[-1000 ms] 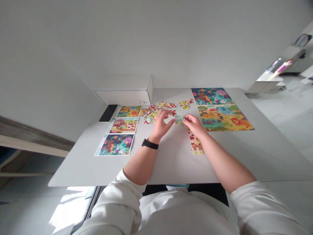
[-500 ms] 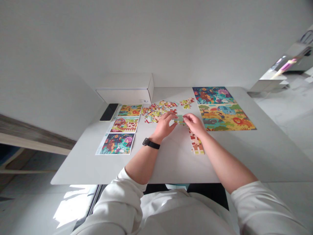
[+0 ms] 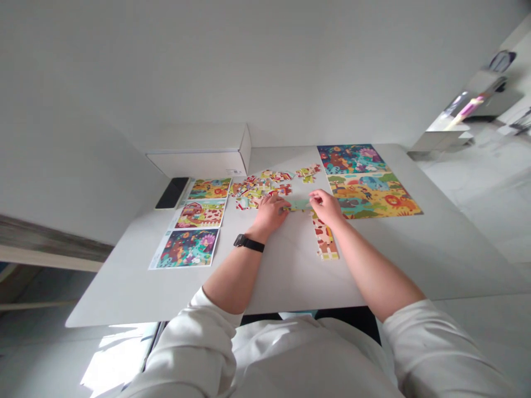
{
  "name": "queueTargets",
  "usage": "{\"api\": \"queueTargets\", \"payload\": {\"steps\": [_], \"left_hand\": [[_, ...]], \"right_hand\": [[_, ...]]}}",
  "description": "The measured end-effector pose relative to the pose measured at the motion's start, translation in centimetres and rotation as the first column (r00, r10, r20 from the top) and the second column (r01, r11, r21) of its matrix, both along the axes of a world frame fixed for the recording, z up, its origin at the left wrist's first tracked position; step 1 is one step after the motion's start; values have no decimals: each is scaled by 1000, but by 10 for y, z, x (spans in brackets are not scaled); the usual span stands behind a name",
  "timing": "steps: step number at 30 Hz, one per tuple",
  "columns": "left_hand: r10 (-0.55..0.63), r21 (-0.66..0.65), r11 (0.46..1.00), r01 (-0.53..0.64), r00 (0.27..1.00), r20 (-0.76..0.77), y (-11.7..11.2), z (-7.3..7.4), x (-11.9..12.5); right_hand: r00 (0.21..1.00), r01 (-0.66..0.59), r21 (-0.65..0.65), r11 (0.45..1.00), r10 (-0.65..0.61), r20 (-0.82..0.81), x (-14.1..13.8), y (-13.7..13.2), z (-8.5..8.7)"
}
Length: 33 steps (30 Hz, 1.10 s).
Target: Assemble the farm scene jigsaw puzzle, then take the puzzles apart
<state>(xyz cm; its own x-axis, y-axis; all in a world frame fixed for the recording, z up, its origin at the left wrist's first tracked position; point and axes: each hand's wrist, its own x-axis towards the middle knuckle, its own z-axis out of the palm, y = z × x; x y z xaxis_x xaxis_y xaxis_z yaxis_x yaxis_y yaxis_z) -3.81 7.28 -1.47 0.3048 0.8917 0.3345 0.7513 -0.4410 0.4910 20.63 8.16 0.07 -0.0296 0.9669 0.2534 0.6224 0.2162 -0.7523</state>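
Green puzzle piece (image 3: 298, 204) lies between left hand (image 3: 269, 213) and right hand (image 3: 326, 207), both curled; whether either pinches it stays hidden.

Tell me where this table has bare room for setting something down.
Bare table lies between the left forearm and the spotted puzzle strip; more lies right of the large puzzle. Loose pieces crowd beyond the left hand.

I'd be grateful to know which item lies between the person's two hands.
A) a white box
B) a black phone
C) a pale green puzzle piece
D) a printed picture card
C: the pale green puzzle piece sits between the left hand and the right hand.
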Motion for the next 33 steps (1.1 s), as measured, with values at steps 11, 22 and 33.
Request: {"api": "queueTargets", "payload": {"steps": [11,22,33], "left_hand": [[11,-5,1000,-11,1000,-19,-1,-2,0],[-128,29,991,129,991,-42,-9,3,9],[-157,-39,987,155,986,-60,-13,2,14]], "right_hand": [[1000,2,-19,1000,-2,1,2,1,-6],[959,-142,130,981,104,262,6,-7,12],[826,-313,-62,948,304,475,28,-7,7]]}}
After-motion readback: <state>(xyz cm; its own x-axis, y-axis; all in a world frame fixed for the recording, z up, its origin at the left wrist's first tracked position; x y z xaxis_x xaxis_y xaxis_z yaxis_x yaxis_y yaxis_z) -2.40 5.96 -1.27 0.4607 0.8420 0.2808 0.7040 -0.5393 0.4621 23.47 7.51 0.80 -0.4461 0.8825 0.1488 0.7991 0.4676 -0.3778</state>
